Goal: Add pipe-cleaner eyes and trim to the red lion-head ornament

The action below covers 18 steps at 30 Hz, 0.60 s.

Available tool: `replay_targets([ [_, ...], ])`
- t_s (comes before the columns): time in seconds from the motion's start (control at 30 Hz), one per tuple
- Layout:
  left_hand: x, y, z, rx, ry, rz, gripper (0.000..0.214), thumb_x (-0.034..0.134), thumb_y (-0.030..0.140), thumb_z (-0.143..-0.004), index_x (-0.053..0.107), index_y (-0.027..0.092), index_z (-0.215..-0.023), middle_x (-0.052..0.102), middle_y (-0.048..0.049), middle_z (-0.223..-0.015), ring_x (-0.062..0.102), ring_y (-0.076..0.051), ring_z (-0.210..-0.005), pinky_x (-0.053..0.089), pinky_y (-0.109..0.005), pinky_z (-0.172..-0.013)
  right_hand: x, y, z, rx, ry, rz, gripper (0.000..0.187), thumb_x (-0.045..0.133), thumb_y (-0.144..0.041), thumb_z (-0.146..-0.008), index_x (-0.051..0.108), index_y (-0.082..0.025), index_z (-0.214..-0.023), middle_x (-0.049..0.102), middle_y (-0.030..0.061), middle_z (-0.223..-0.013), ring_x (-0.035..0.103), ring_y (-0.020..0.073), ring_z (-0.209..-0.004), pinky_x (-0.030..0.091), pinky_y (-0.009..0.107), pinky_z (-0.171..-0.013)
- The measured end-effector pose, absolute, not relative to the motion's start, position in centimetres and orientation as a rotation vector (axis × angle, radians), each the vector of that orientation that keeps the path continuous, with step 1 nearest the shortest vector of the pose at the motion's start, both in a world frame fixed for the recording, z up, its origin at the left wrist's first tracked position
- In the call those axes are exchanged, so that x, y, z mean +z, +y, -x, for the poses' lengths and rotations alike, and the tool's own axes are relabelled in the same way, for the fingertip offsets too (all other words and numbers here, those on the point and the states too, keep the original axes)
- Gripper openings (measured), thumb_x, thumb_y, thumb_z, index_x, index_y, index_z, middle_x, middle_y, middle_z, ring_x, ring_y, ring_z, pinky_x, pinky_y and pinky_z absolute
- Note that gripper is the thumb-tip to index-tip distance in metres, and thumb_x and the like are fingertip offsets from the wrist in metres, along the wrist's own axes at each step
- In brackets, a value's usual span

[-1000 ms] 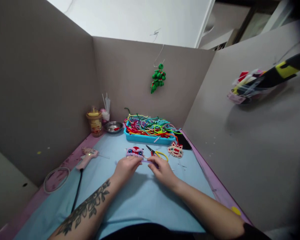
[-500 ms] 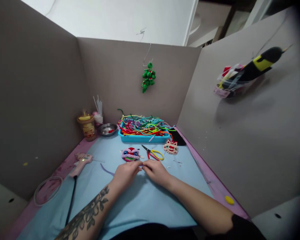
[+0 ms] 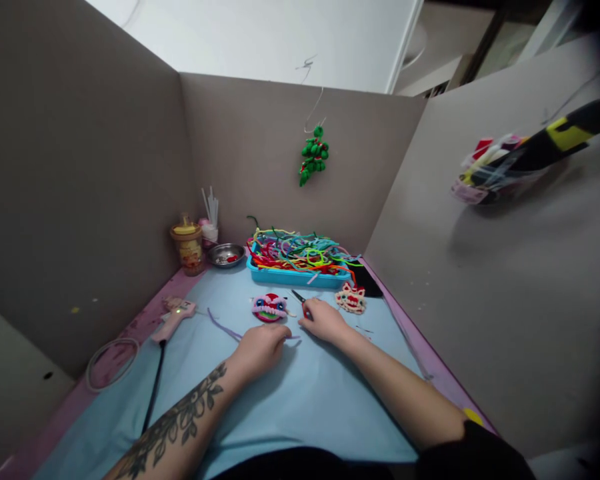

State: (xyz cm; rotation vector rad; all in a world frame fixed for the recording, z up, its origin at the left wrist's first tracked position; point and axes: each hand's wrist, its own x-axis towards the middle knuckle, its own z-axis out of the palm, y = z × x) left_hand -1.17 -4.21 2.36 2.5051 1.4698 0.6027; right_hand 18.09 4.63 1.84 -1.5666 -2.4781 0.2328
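A thin purple pipe cleaner [image 3: 223,327] runs through my left hand [image 3: 264,348], which is closed around it. One end trails off to the left and a short end sticks out past my fingertips. My right hand [image 3: 325,321] lies over the handles of the scissors [image 3: 299,296], its fingers closed about them; the blades point away to the upper left. Beyond my hands is a pink, red and blue lion-head figure [image 3: 271,307] made of fuzzy stems. A second lion head [image 3: 351,299], cream and red, rests right of the scissors.
A blue tray [image 3: 300,277] heaped with coloured pipe cleaners stands at the back. To its left are a metal bowl [image 3: 227,255] and a lidded cup [image 3: 188,250]. A pink glue gun [image 3: 174,324] lies at the left, its cord running forward. Grey panels [image 3: 250,147] enclose the table.
My right hand has parted from the left and moved right and slightly forward onto the scissors. My left hand keeps the pipe cleaner. The whole view has shifted a little.
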Motion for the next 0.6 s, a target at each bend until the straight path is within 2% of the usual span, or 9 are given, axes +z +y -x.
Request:
replay_targets([
  [0.13, 2.5, -4.2, 1.2, 0.585, 1.452, -2.520, 0.028, 0.040, 0.014, -0.084, 0.063, 0.023, -0.097, 0.069, -0.0042, -0.089, 0.064, -0.019, -0.082, 0.046, -0.026, -0.069, 1.3, 4.5, -17.8, 0.180, -2.518, 1.670, 0.021, 0.051, -0.023, -0.080, 0.056, -0.020, -0.100, 0.066, 0.0060, -0.090, 0.059, 0.0203, -0.082, 0.033, 0.026, -0.062],
  [0.27, 2.6, -4.2, 1.1, 0.582, 1.410, -2.526, 0.027, 0.040, 0.012, -0.083, 0.062, 0.022, -0.096, 0.069, -0.0043, -0.090, 0.064, -0.019, -0.084, 0.046, -0.027, -0.072, 1.5, 5.0, -19.3, 0.042, -2.488, 1.671, 0.020, 0.043, -0.018, -0.086, 0.058, -0.021, -0.099, 0.065, 0.0070, -0.092, 0.057, 0.0210, -0.086, 0.033, 0.028, -0.067],
  [0.43, 2.5, -4.2, 1.2, 0.585, 1.402, -2.529, 0.026, 0.040, 0.014, -0.085, 0.062, 0.022, -0.095, 0.068, -0.0043, -0.088, 0.064, -0.019, -0.083, 0.046, -0.026, -0.072, 1.5, 5.4, -20.2, -0.139, -2.530, 1.661, 0.025, 0.043, -0.014, -0.085, 0.062, -0.022, -0.099, 0.062, 0.0100, -0.099, 0.055, 0.0232, -0.092, 0.035, 0.031, -0.075],
  [0.6, 2.5, -4.1, 1.2, 0.588, 1.375, -2.519, 0.026, 0.039, 0.015, -0.086, 0.062, 0.022, -0.097, 0.068, -0.0053, -0.091, 0.063, -0.019, -0.085, 0.046, -0.027, -0.074, 0.7, 5.9, -19.5, -0.135, -2.543, 1.701, 0.025, 0.043, -0.015, -0.086, 0.061, -0.019, -0.104, 0.058, 0.0130, -0.109, 0.054, 0.0244, -0.097, 0.038, 0.032, -0.076],
])
